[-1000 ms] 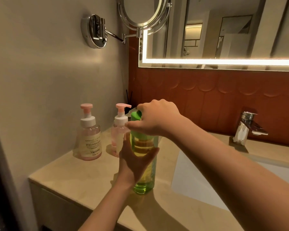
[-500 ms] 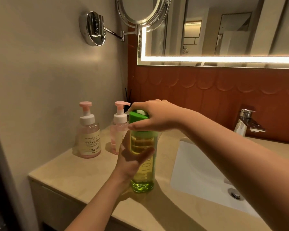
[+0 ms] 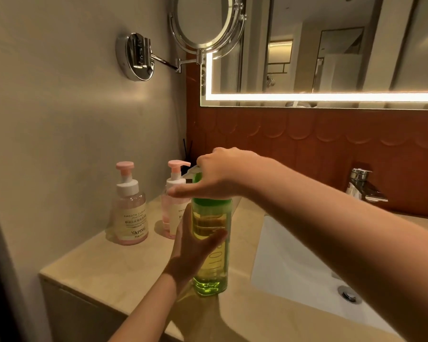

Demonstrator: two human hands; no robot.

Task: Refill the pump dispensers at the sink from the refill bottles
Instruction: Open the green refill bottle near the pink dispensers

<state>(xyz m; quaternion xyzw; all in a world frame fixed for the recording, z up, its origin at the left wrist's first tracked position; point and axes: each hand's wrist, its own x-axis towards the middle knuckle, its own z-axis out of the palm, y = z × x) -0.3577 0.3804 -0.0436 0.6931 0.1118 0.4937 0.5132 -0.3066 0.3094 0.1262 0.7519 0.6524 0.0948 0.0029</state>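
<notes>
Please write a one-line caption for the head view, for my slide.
Left hand steadies green bottle on counter; right hand grips its cap.

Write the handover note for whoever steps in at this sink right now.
Left hand: holds the green bottle upright on the counter, beside the sink.
Right hand: grips the cap from above.
Left pink dispenser and right pink dispenser stand by the wall, pumps on.
Done: no pouring shows.
Left: uncap the bottle, remove the pumps, refill both.
</notes>
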